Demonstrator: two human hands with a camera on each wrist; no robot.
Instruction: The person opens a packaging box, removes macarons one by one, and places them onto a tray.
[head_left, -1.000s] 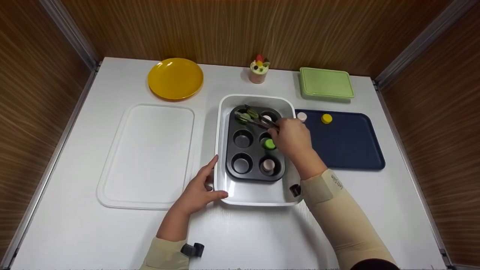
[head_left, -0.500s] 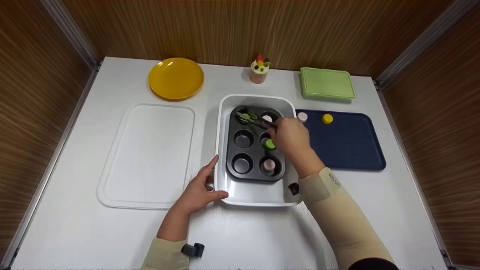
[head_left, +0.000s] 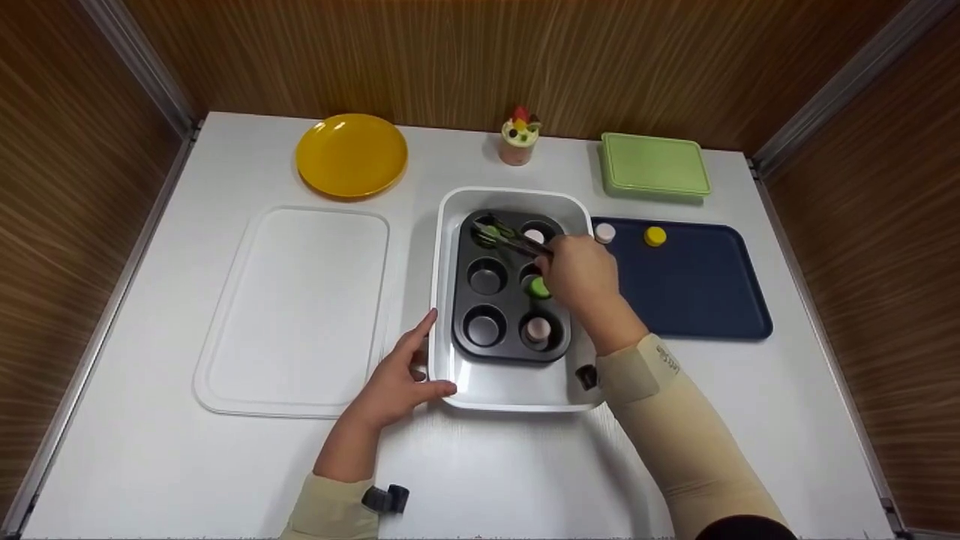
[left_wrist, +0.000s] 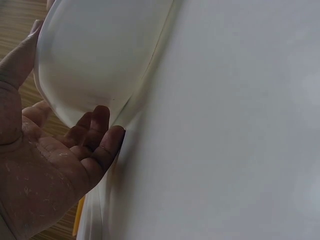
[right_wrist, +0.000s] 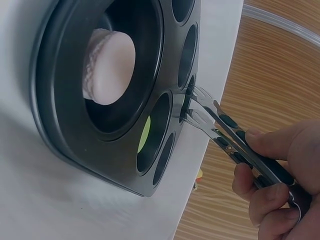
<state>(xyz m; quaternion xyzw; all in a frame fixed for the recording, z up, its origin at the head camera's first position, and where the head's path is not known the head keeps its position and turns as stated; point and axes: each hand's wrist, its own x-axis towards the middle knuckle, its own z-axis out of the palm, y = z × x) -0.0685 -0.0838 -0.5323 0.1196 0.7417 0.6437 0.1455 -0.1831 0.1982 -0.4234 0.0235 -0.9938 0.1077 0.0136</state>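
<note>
My right hand [head_left: 585,274] grips metal tongs [right_wrist: 240,145] with dark handles. Their forked tips reach into the back-left cup of a dark six-cup muffin tin [head_left: 510,351], where something green [head_left: 489,231] shows; how firmly the tips hold it is hidden. A pink macaron [right_wrist: 116,67] sits in the front-right cup, a green macaron [head_left: 540,287] in the middle-right one, and a pale pink one [head_left: 534,236] at the back right. The tin stands in a white bin [head_left: 499,388]. My left hand [head_left: 394,386] rests against the bin's left wall, fingers spread, thumb at the rim.
On the navy tray [head_left: 697,285] at right lie a yellow macaron [head_left: 655,236] and a pale pink macaron [head_left: 604,232]. A white lid [head_left: 300,307] lies at left. Behind stand a yellow plate [head_left: 351,155], a dessert cup [head_left: 517,146] and a green lidded box [head_left: 655,165].
The tongs' tips have drawn closer together in the back-left cup, and my right hand has shifted slightly left. My left hand stays where it was on the bin.
</note>
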